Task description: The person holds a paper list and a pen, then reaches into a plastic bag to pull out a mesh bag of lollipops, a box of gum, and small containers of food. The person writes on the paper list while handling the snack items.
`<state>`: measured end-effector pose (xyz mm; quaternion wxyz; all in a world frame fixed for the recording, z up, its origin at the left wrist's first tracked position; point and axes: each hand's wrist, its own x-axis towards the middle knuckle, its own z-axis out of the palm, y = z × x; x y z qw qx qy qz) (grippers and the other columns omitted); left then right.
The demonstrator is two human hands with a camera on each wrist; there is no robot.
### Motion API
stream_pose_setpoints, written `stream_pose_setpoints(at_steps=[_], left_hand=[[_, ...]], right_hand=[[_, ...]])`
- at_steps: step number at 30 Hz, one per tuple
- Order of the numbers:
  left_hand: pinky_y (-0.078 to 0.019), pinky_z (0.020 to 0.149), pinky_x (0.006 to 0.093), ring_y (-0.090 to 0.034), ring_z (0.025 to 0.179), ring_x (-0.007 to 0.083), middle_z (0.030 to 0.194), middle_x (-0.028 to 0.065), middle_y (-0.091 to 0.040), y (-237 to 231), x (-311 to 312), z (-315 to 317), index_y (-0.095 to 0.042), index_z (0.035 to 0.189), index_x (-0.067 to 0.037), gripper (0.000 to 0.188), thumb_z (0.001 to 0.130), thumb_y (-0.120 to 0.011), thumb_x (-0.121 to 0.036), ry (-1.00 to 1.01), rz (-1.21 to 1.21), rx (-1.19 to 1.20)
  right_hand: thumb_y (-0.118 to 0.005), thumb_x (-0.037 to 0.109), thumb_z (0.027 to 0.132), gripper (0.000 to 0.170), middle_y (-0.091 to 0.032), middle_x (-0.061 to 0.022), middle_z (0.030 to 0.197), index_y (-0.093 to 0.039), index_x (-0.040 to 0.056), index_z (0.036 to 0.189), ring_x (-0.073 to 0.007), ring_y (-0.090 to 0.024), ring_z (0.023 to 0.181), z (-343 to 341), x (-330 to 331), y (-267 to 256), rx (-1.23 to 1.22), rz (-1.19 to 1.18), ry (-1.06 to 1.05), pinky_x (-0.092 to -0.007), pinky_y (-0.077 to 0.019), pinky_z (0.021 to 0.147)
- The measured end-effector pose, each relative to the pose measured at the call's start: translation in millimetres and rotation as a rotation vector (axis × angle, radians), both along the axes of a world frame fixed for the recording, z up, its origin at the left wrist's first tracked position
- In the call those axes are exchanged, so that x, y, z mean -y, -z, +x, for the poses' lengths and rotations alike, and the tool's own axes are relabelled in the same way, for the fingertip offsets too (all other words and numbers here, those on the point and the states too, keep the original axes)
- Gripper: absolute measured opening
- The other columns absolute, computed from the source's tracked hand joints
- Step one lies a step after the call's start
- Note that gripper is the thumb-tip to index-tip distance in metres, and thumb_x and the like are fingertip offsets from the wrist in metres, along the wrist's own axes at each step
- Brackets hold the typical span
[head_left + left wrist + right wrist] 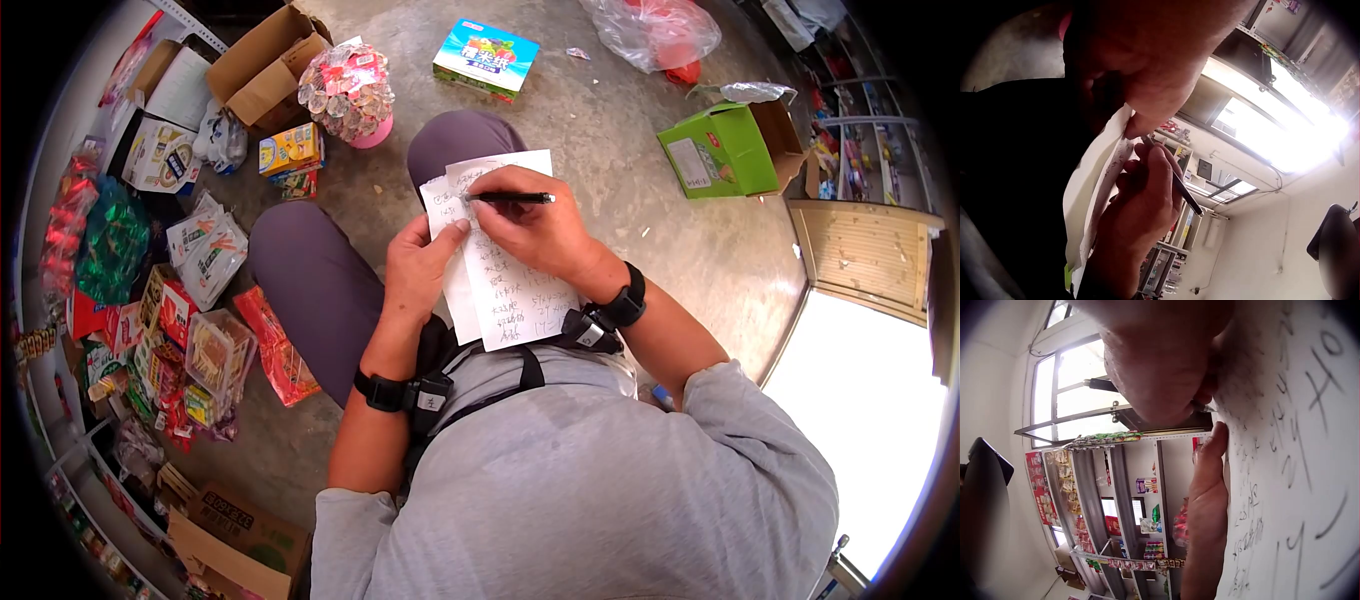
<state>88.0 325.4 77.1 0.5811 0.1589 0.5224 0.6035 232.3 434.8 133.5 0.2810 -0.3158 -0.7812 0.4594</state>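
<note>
Two overlapping sheets of white paper (510, 290) with handwriting lie over the person's lap. The right hand (545, 225) pinches a black pen (520, 198), its tip at the upper part of the sheets. At the sheets' left edge the left hand (420, 265) grips the paper, thumb on top and fingers underneath. In the left wrist view the pen (1186, 195) slants out of the right hand (1141, 212), close to the left hand (1141, 69). Handwritten lines and figures cover the paper (1297, 487) in the right wrist view.
On the floor stand a blue and green box (487, 58), a pink tub of wrapped sweets (347, 92) and a green carton (715, 150). Packets and a clear plastic container (218, 350) lie at the left, near an open cardboard box (240, 540). Shelves line both sides.
</note>
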Motion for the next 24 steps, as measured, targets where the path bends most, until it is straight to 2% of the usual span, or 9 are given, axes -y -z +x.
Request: stream_pose_setpoints(at_steps=[2, 5, 8, 12, 16, 21, 24], left_hand=[[-0.0536, 0.075, 0.0255, -0.067, 0.084, 0.0104, 0.103, 0.0060, -0.073, 0, 0, 0, -0.069, 0.115, 0.003, 0.023, 0.097, -0.070, -0.012, -0.003, 0.011, 0.012], [-0.0534, 0.075, 0.0256, -0.067, 0.085, 0.0103, 0.103, 0.0062, -0.073, 3, 0, 1, -0.069, 0.115, 0.003, 0.024, 0.097, -0.070, -0.012, -0.005, 0.021, 0.019], [-0.0532, 0.076, 0.0257, -0.067, 0.085, 0.0101, 0.103, 0.0063, -0.073, 3, 1, 1, -0.069, 0.115, 0.003, 0.024, 0.097, -0.070, -0.012, -0.023, 0.010, -0.002], [-0.0529, 0.076, 0.0256, -0.067, 0.086, 0.0098, 0.103, 0.0059, -0.073, 0, -1, 2, -0.069, 0.117, 0.003, 0.026, 0.097, -0.069, -0.013, -0.069, 0.025, -0.024], [-0.0531, 0.077, 0.0257, -0.066, 0.087, 0.0098, 0.104, 0.0053, -0.073, 5, -3, 0, -0.068, 0.118, 0.003, 0.027, 0.098, -0.069, -0.014, -0.119, 0.041, -0.022], [-0.0537, 0.079, 0.0265, -0.067, 0.089, 0.0106, 0.106, 0.0061, -0.073, 4, -2, -1, -0.068, 0.120, 0.003, 0.028, 0.097, -0.069, -0.013, -0.133, 0.048, -0.006], [-0.0538, 0.081, 0.0272, -0.067, 0.090, 0.0121, 0.108, 0.0074, -0.073, -4, 7, 0, -0.068, 0.121, 0.003, 0.029, 0.096, -0.069, -0.012, -0.031, -0.013, -0.047]], right_hand=[[-0.073, 0.006, 0.088, 0.016, -0.070, -0.0054, 0.091, -0.071, 0.0039, 0.104, -0.0111, -0.066, 0.074, 0, 0, 3, -0.032, 0.036, 0.041, -0.0244, -0.0535, 0.065], [-0.073, 0.004, 0.089, 0.016, -0.070, -0.0030, 0.090, -0.071, 0.0035, 0.105, -0.0066, -0.064, 0.075, 2, -4, 9, -0.151, -0.038, 0.130, -0.0226, -0.0517, 0.064], [-0.072, 0.002, 0.090, 0.015, -0.069, -0.0012, 0.091, -0.070, 0.0026, 0.106, -0.0037, -0.062, 0.077, 8, -5, -9, -0.243, -0.042, 0.176, -0.0216, -0.0501, 0.063], [-0.070, 0.000, 0.091, 0.014, -0.069, -0.0015, 0.091, -0.070, 0.0013, 0.105, -0.0045, -0.063, 0.079, 22, -4, -26, -0.318, -0.118, 0.217, -0.0214, -0.0500, 0.067], [-0.071, 0.001, 0.090, 0.016, -0.071, -0.0035, 0.093, -0.070, 0.0011, 0.106, -0.0066, -0.064, 0.082, 30, 11, -25, -0.199, -0.068, 0.108, -0.0228, -0.0526, 0.072], [-0.072, 0.001, 0.088, 0.018, -0.071, -0.0083, 0.098, -0.069, -0.0001, 0.105, -0.0157, -0.069, 0.088, 31, 28, -6, -0.140, -0.044, 0.032, -0.0285, -0.0556, 0.079], [-0.072, 0.001, 0.088, 0.017, -0.072, -0.0096, 0.097, -0.069, -0.0003, 0.104, -0.0182, -0.070, 0.088, 34, 33, -1, -0.138, -0.073, 0.048, -0.0303, -0.0559, 0.080]])
